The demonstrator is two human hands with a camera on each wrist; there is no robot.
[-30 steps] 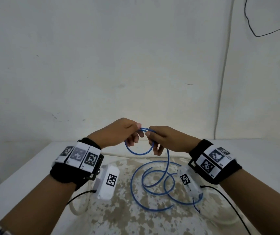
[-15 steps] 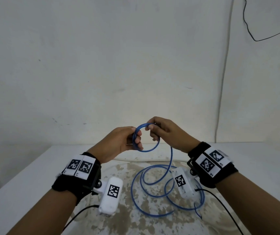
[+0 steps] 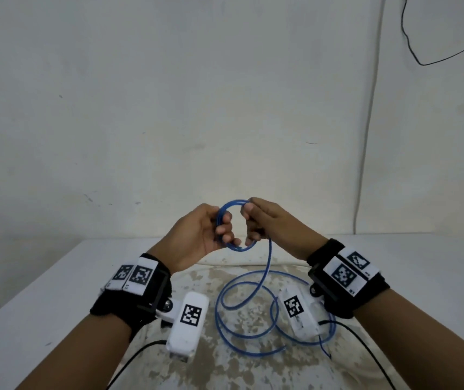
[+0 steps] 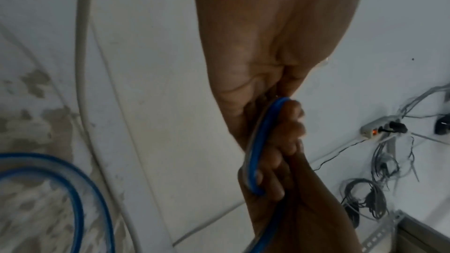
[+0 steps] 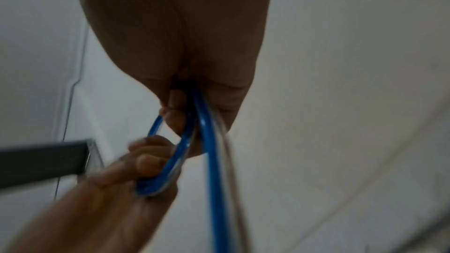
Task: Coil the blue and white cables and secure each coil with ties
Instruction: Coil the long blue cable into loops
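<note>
Holding a small blue loop up above the surface, the left hand and right hand both grip the blue cable, lifted higher than a moment ago, so the coil grows while most cable lies below.

The left hand and the right hand are up above the bench, side by side, with a small coil between them. From the coil, the cable hangs down to loose loops lying on the bench, below and between the two wrists. A wall stands behind the bench.
</note>
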